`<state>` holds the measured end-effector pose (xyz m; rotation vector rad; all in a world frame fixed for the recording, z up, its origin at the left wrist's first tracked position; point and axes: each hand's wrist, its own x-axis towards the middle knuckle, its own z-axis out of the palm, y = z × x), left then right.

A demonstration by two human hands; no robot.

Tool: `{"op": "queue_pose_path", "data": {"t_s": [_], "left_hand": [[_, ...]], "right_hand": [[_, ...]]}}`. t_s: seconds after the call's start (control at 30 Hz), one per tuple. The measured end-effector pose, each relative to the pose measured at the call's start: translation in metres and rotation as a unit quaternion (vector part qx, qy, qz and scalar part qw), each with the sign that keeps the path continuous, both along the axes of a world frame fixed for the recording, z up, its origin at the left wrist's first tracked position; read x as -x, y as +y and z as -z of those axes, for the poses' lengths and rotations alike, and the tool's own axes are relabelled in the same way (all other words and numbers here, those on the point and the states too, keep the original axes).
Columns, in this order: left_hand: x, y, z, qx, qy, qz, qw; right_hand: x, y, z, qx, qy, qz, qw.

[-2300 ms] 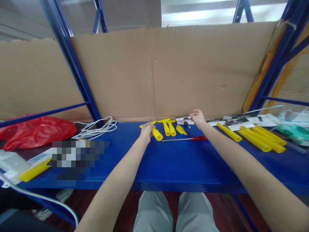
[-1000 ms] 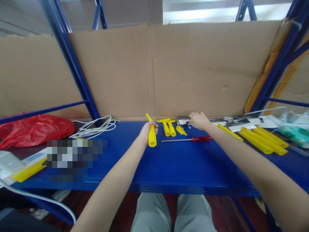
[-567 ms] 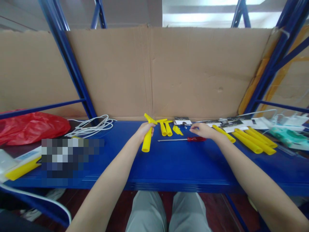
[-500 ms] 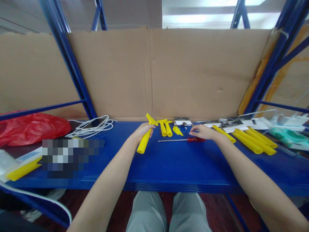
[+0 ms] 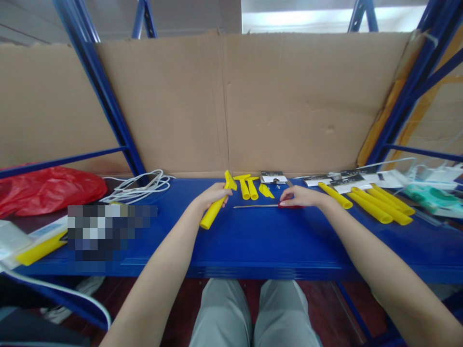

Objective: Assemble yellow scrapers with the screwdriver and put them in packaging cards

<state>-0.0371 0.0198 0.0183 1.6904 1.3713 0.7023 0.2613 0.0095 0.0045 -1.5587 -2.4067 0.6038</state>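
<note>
My left hand (image 5: pixel 216 193) is closed around a yellow plastic scraper (image 5: pixel 212 213) with a tubular handle. Its flared head points up and away from me, while the round handle end slants toward the front edge. At the right, my right hand (image 5: pixel 295 196) has its fingers closed at the red handle of a screwdriver (image 5: pixel 257 206). The shaft lies on the blue shelf pointing left, and the hand partly covers the handle. Two short yellow T-shaped pieces (image 5: pixel 249 188) lie between the hands, beside some flat yellow pieces (image 5: pixel 266 191).
Several yellow tubes (image 5: pixel 379 205) lie at the right near black-and-white packages (image 5: pixel 347 183). A small box (image 5: pixel 274 177) with tiny metal bits stands at the back. White cable (image 5: pixel 144 187) and a red plastic bag (image 5: pixel 54 190) are at the left. Cardboard (image 5: pixel 173 106) walls the back.
My right hand has come down and slightly left onto the screwdriver handle. The scraper in my left hand has turned a little, its head more edge-on. The view has shifted slightly.
</note>
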Motion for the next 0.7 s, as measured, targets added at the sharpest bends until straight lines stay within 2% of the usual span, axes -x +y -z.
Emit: {"op": "queue_pose_path", "data": {"t_s": [0.1,0.4,0.53,0.7], "left_hand": [[0.0,-0.001,0.0,-0.006,-0.023,0.001,1.0],[0.0,0.004,0.005,-0.027,-0.058,-0.017,0.998],[0.001,0.008,0.008,-0.049,-0.047,-0.037,0.997],[0.0,0.008,0.008,-0.057,-0.04,-0.043,0.997]], "right_hand": [[0.003,0.0,0.004,0.002,0.001,-0.004,1.0],[0.017,0.002,0.013,-0.06,0.002,-0.05,0.997],[0.014,0.0,0.01,-0.081,0.008,-0.039,0.996],[0.014,0.001,0.009,-0.068,0.053,-0.002,0.996]]}}
